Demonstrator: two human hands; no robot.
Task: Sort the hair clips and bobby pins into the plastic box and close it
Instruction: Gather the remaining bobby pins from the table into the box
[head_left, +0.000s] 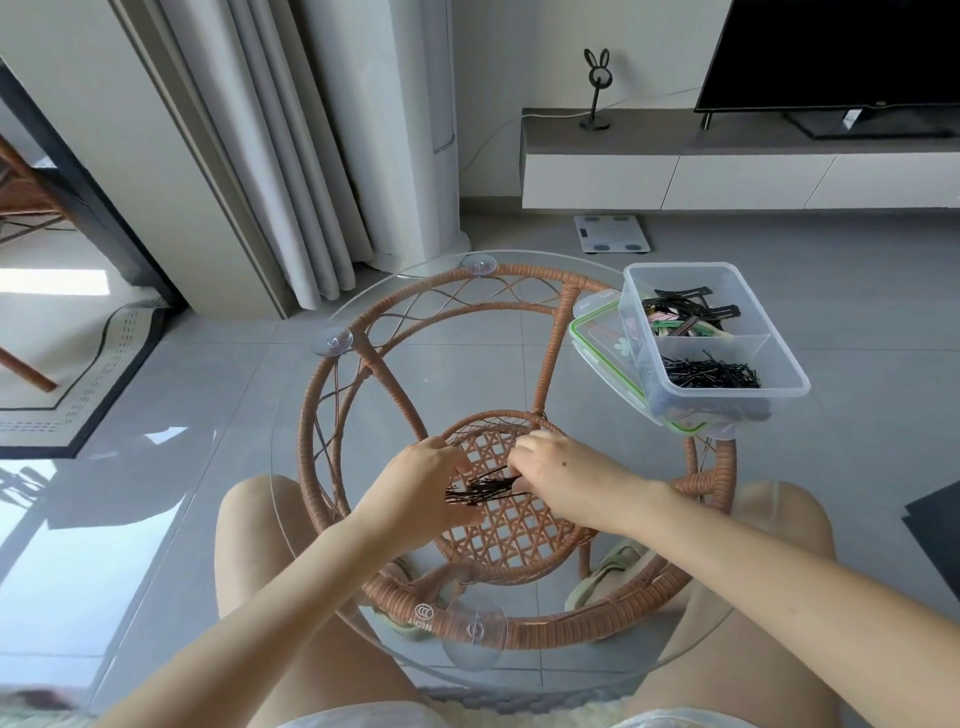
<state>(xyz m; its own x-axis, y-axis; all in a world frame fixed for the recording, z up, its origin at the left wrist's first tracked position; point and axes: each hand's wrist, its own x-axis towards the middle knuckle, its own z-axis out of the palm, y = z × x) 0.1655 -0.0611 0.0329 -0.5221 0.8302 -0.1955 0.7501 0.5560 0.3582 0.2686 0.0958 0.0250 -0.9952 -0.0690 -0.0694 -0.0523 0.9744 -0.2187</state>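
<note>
While fingertips stay hidden, both the left hand (423, 483) and right hand (563, 480) pinch bobby pins (483, 488).

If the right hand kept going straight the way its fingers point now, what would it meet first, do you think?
The right hand points left, so it would likely meet the bobby pins at its fingertips, then the left hand just beyond.

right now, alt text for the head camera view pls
Both hands, left hand and right hand, gather a bundle of black bobby pins on a round glass table. To the right, an open divided plastic box holds hair clips and more pins, sitting on its green-edged lid.
</note>
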